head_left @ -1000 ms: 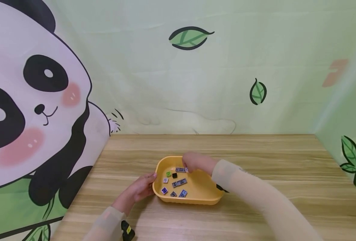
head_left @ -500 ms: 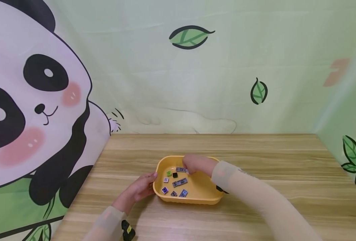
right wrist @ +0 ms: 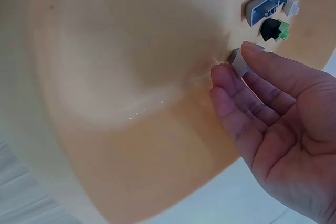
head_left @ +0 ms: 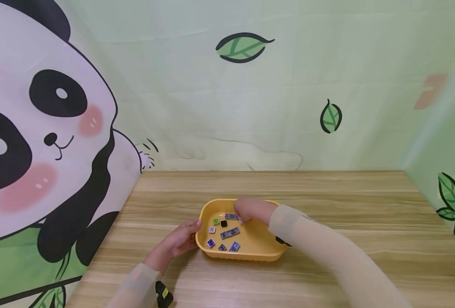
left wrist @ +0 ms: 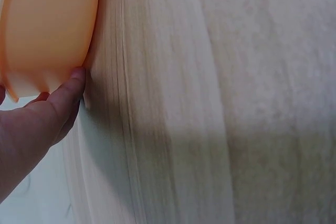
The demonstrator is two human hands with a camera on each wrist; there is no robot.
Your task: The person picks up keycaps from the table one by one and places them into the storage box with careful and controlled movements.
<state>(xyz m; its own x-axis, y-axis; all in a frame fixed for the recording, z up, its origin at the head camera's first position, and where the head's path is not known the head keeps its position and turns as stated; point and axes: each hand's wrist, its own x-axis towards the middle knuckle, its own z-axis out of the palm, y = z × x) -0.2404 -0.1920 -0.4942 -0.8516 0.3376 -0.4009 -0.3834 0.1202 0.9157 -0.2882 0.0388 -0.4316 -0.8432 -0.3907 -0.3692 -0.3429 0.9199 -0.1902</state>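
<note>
A yellow plastic basin [head_left: 246, 257] stands on the wooden table, with several small toy bricks inside. My left hand [head_left: 183, 239] grips its left end, thumb at the rim and fingers against the outer wall [left wrist: 50, 30]. Reaching in over the far side, my right hand [head_left: 253, 209] pinches a small white-grey brick [right wrist: 240, 63] between thumb and fingers. Right beside that brick lies a long grey brick [head_left: 231, 217]. Nearby are a light green brick [head_left: 215, 222], a black brick [head_left: 224, 223] and a white brick [head_left: 212, 230].
Toward the basin's front lie a grey pair of bricks [head_left: 230, 233], a blue brick [head_left: 210, 243], a small dark grey brick [head_left: 222, 247] and a blue-grey brick [head_left: 234, 247]. Behind the wooden table [head_left: 327, 188] hangs a green cloth backdrop [head_left: 196, 107] with a panda print.
</note>
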